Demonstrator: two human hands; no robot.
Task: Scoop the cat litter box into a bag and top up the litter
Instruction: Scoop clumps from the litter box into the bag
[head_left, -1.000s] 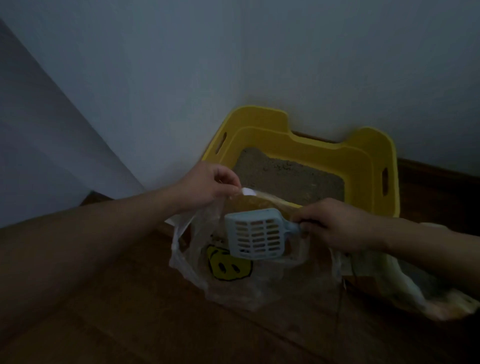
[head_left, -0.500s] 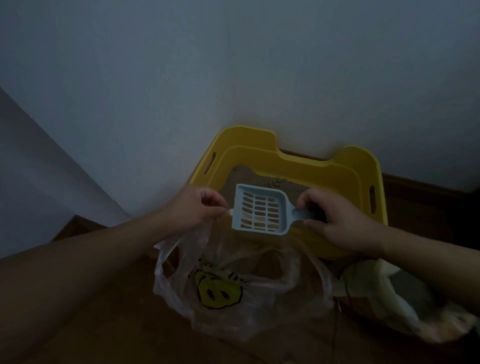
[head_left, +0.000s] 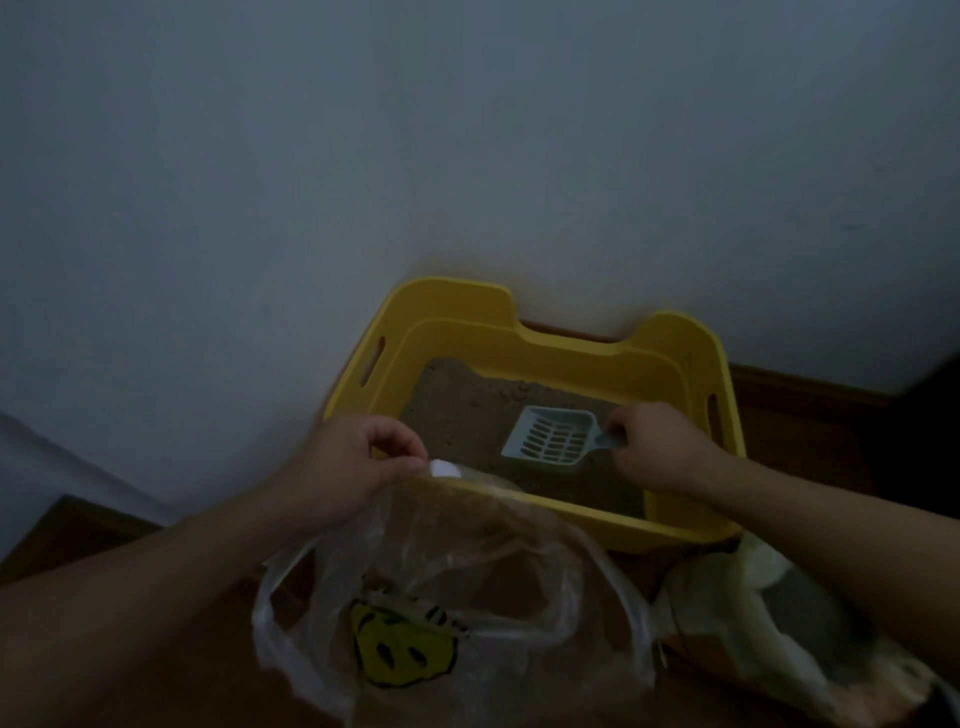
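A yellow litter box (head_left: 566, 340) stands in the wall corner with brown-grey litter (head_left: 467, 410) inside. My right hand (head_left: 657, 447) grips the handle of a pale blue slotted scoop (head_left: 553, 435), held over the litter with its blade pointing left. My left hand (head_left: 358, 467) pinches the rim of a clear plastic bag (head_left: 467, 587) with a yellow smiley print, holding it open against the box's near wall. The bag sits on the floor in front of the box.
A crumpled pale bag of litter (head_left: 769, 623) lies on the wooden floor (head_left: 171, 649) at the right, under my right forearm. White walls close off the back and left. A dark object edges in at the far right.
My right hand has carried the scoop from over the bag's mouth back across the near wall into the litter box. My left hand keeps holding the bag's rim.
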